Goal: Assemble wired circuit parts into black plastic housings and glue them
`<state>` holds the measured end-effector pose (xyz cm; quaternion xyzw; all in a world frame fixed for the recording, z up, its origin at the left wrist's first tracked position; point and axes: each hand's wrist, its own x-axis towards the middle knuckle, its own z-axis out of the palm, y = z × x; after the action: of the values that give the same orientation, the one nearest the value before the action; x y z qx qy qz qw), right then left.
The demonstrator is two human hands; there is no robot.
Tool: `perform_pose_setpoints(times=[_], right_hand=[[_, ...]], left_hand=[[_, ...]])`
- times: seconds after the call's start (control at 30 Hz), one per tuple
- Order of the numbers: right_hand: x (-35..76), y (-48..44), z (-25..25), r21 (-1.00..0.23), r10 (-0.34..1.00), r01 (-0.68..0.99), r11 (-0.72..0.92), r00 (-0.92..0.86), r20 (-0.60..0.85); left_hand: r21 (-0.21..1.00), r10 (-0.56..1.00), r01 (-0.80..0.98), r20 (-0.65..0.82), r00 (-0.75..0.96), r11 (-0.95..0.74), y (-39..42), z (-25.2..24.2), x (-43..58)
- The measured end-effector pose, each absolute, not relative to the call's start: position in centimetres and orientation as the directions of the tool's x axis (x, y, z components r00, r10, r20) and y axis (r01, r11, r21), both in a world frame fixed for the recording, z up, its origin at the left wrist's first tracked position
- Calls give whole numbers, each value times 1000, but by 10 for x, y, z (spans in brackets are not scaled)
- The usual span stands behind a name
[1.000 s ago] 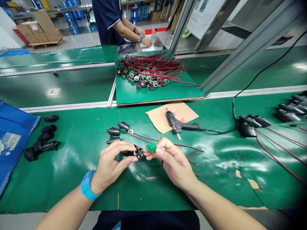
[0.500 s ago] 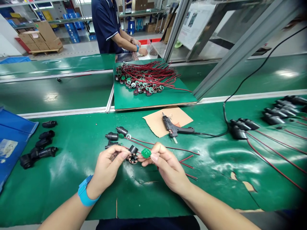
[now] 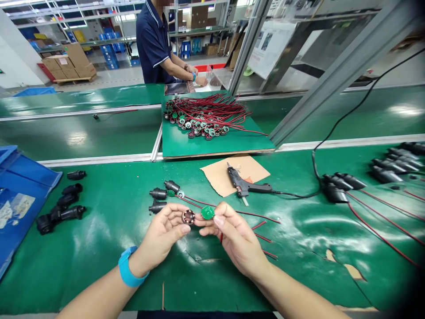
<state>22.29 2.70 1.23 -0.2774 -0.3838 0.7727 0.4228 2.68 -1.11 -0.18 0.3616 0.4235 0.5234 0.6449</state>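
Between the fingers of my left hand (image 3: 168,230) is a small round ring part (image 3: 188,217), dark with copper-coloured spots around its rim. My left hand is closed on it, its open face turned up. My right hand (image 3: 237,232) pinches a round green circuit board (image 3: 207,212) by its edge, just right of the ring. A red wire shows under my right palm. The board and the ring are apart. Behind my left hand lie several black cylindrical housings (image 3: 157,193), with a second green board (image 3: 170,193) and red wires (image 3: 245,214) beside them.
A glue gun (image 3: 245,184) rests on a cardboard piece (image 3: 212,175). A raised green board (image 3: 219,149) carries a pile of red-wired parts (image 3: 206,115). Black housings (image 3: 71,212) lie left by a blue bin (image 3: 20,190); others (image 3: 335,188) lie right. A co-worker (image 3: 154,44) stands behind.
My left hand has turned the ring part and shifted its fingers under it. A black cylinder seen above the ring earlier no longer shows. The camera view has tilted slightly up.
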Motion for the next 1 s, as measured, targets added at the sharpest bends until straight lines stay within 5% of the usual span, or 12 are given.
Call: perform_pose_setpoints(times=[0.4,0.53,0.63,0.7,0.8,0.9,1.0], right_hand=[[227,38,12,-938,851,-256,-235,-520,-71],[232,59,54,-989,933,-148,-10,-357,44],[227,80,121,-949,904,11,315,-308,296],[213,98,178,-787,779,134,603,-312,544],[175,137,262,-343,456,327,881,-390,800],[121,190,331,31,223,448,893,-501,836],[64,241,379,145,187,485,862,-571,799]], left_hand=[[810,984,-583,-147,-105,59,-6,30,18],[747,970,-665,-167,-178,6,-5,38,11],[714,969,-700,-165,-183,-11,-4,41,5],[695,971,-719,-168,-170,-5,-3,43,2],[672,965,-740,-179,-192,-23,-1,44,-2],[659,958,-751,-185,-221,-47,3,43,-7],[649,952,-758,-194,-237,-57,9,39,-15]])
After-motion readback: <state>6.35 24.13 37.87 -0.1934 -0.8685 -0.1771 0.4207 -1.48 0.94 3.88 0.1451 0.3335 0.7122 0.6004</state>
